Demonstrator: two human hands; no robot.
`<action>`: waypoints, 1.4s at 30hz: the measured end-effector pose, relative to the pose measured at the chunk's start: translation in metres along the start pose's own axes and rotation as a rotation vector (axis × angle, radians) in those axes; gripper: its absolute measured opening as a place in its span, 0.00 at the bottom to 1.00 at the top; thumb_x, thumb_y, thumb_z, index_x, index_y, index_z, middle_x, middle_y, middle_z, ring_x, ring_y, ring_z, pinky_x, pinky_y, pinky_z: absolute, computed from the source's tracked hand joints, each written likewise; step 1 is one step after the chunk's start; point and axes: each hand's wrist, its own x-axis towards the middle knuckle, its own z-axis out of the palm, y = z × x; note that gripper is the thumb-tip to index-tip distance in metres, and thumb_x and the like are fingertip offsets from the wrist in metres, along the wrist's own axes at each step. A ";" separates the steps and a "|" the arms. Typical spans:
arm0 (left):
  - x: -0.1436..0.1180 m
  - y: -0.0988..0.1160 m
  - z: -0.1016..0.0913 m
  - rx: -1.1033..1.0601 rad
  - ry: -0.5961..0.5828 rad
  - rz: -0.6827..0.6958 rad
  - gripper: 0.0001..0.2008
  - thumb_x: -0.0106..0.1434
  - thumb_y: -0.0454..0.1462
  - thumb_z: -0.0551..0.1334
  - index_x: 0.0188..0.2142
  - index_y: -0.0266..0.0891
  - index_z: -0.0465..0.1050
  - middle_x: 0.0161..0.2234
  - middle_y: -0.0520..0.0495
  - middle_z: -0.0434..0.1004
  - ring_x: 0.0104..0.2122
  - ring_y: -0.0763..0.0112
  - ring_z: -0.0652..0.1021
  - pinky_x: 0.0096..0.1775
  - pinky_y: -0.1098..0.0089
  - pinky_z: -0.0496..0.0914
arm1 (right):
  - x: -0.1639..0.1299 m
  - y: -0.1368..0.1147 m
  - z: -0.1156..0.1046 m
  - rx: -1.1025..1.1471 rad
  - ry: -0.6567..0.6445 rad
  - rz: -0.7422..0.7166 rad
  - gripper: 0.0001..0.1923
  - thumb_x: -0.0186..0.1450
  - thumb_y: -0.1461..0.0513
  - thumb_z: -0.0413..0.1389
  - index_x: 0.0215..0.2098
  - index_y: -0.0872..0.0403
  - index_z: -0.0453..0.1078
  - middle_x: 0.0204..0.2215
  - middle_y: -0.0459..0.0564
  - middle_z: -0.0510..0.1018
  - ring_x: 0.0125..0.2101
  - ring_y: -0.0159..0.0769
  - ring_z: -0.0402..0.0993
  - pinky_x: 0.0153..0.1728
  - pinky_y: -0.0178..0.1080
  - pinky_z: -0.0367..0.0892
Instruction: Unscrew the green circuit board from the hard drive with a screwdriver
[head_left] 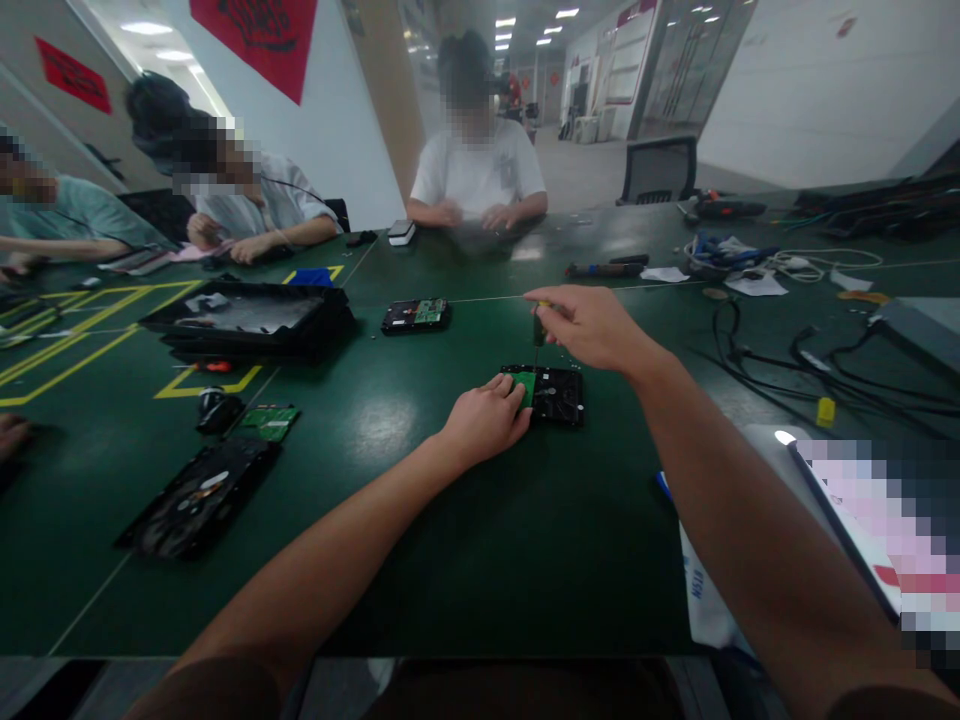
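Observation:
A black hard drive with a green circuit board lies flat on the green table in front of me. My left hand grips its left side, fingers across the board and thumb by the near edge. In my right hand is a screwdriver, closed in the fingers and held upright. Its thin shaft points down to the drive by the edge of the board; the tip's exact contact is too small to tell. Several tiny bright pieces, possibly screws, lie just beyond the drive.
Another hard drive lies beyond, left of centre. A black tray, a loose circuit board and an opened drive are on the left. Cables and a white packet lie right. Several people sit around the table.

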 end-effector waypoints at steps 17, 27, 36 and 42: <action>0.000 0.001 -0.002 0.011 0.007 -0.001 0.19 0.76 0.45 0.49 0.54 0.37 0.71 0.50 0.37 0.75 0.55 0.56 0.75 0.47 0.62 0.76 | -0.001 0.002 0.003 -0.012 0.023 -0.005 0.12 0.70 0.53 0.56 0.43 0.52 0.75 0.32 0.50 0.81 0.32 0.40 0.76 0.36 0.41 0.66; 0.000 0.000 -0.001 0.012 0.004 0.000 0.18 0.76 0.45 0.49 0.54 0.38 0.71 0.50 0.38 0.76 0.54 0.56 0.76 0.46 0.62 0.76 | 0.002 0.002 0.000 0.078 -0.025 0.054 0.21 0.74 0.52 0.48 0.49 0.54 0.78 0.26 0.48 0.80 0.27 0.36 0.75 0.33 0.39 0.67; 0.000 0.002 -0.001 0.003 -0.006 -0.014 0.17 0.76 0.44 0.49 0.52 0.38 0.71 0.48 0.38 0.76 0.54 0.56 0.75 0.46 0.61 0.76 | 0.002 0.006 0.005 0.105 0.061 0.063 0.14 0.70 0.51 0.56 0.41 0.53 0.76 0.33 0.50 0.81 0.29 0.36 0.74 0.33 0.39 0.67; 0.001 0.004 -0.002 -0.001 0.003 -0.018 0.16 0.76 0.43 0.51 0.51 0.37 0.72 0.48 0.38 0.76 0.54 0.56 0.75 0.50 0.60 0.75 | 0.001 0.004 0.004 0.143 0.007 0.047 0.14 0.71 0.53 0.54 0.39 0.53 0.76 0.32 0.49 0.81 0.27 0.34 0.74 0.34 0.40 0.68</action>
